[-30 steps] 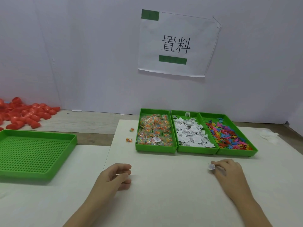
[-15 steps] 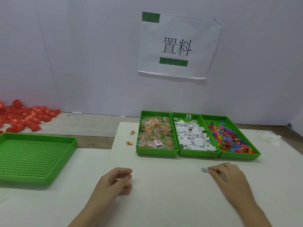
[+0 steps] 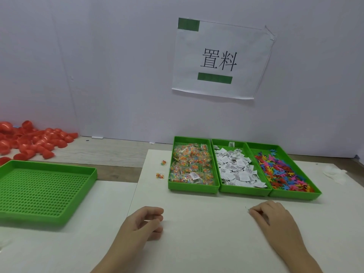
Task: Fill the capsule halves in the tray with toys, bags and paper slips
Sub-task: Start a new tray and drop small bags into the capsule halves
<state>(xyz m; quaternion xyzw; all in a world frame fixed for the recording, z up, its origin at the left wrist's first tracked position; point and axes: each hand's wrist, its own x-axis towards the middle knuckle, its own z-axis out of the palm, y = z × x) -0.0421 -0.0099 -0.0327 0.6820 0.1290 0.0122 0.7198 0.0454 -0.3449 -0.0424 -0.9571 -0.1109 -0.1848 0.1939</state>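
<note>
Slip bin (image 3: pixel 245 192): here is the landmark, the middle one of three green bins set side by side, heaped with white paper slips (image 3: pixel 236 168).
Bag bin (image 3: pixel 194 188): touching the slip bin's left side, packed with small clear bags (image 3: pixel 189 162) of orange and coloured bits.
Toy bin (image 3: pixel 295 195): touching the slip bin's right side, full of flat toys (image 3: pixel 281 170) in pink, blue, red and yellow.
Loose bags: two strays, one (image 3: pixel 163 162) and another (image 3: pixel 160 175), lie on the white board (image 3: pixel 197 243) left of the slip bin, just beyond the bag bin.
Right hand (image 3: pixel 271 215): it rests on the board right in front of the slip bin, knuckles up, fingers curled and bunched at the tips. They pinch a thin sliver, a single slip (image 3: pixel 246 207) seen edge-on.
Left hand (image 3: pixel 143 223): it lies on the board in front and to the left of the slip bin, fingers loosely curled toward the thumb, with nothing visible in them.
Tray (image 3: pixel 45 192): the green perforated tray sits well left of the slip bin, apart from both hands.
Capsule halves (image 3: pixel 29 138): a red pile, far left of the slip bin, behind the tray against the wall.
Sign (image 3: pixel 220 58): a white sheet with two characters and green bars, on the wall above the slip bin.
</note>
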